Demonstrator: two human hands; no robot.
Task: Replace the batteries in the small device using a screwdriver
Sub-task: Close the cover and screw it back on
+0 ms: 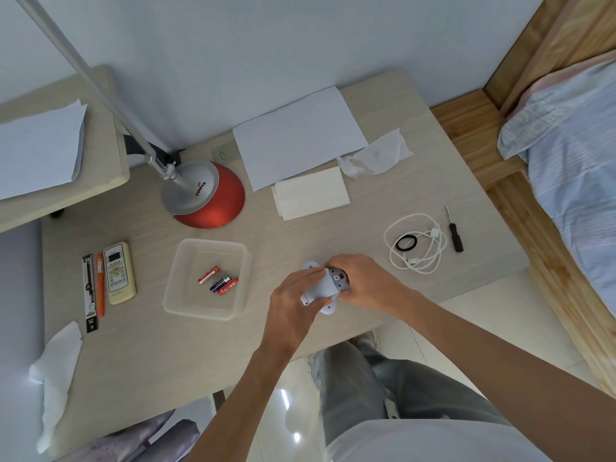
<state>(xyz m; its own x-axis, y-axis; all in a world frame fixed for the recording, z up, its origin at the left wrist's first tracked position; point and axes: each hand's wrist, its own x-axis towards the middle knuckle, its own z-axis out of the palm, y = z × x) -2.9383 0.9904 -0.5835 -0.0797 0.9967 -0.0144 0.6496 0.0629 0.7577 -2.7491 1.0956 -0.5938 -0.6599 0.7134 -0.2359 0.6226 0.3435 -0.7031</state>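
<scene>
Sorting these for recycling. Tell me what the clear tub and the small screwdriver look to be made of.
Clear rectangular tub: seemingly translucent, slightly frosted plastic; the desk grain shows through its walls.
Small black-handled screwdriver: handle looks like matte black plastic, possibly rubber; the thin shaft is pale like bare metal.

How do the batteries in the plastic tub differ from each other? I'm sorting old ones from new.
Two red batteries and one dark blue battery lie in the plastic tub. The blue one touches the lower red one, side by side, while the upper red one lies apart. Both red ones show gold bands; the blue one has a silver band. All three share the same slim size and slant. Old or new cannot be told.
</scene>
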